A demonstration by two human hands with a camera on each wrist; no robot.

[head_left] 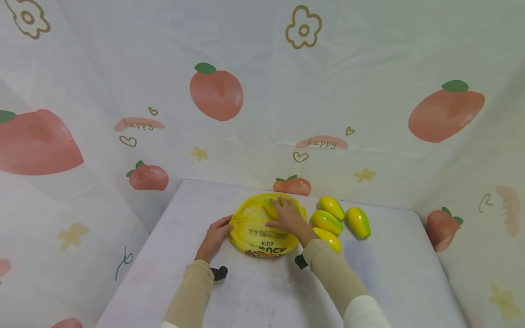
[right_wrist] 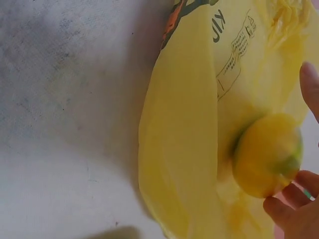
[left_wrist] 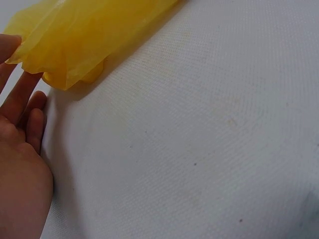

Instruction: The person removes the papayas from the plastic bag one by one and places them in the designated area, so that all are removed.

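A yellow plastic bag (head_left: pixel 262 234) with dark print lies spread on the table, its mouth toward the far side. My left hand (head_left: pixel 215 239) pinches the bag's left rim between thumb and fingers, as the left wrist view also shows. Inside the bag is a yellow-and-green, mango-like fruit (right_wrist: pixel 266 154). My right hand (head_left: pixel 289 216) reaches over the bag at this fruit. In the right wrist view its fingertips (right_wrist: pixel 276 209) touch the fruit's lower end, while the thumb (right_wrist: pixel 310 84) stands apart from it.
Several more mango-like fruits lie right of the bag, among them a middle one (head_left: pixel 326 222) and a separate one (head_left: pixel 358 222) farther right. The white table (head_left: pixel 254 296) meets fruit-printed cloth walls (head_left: pixel 262 150) at the back and both sides.
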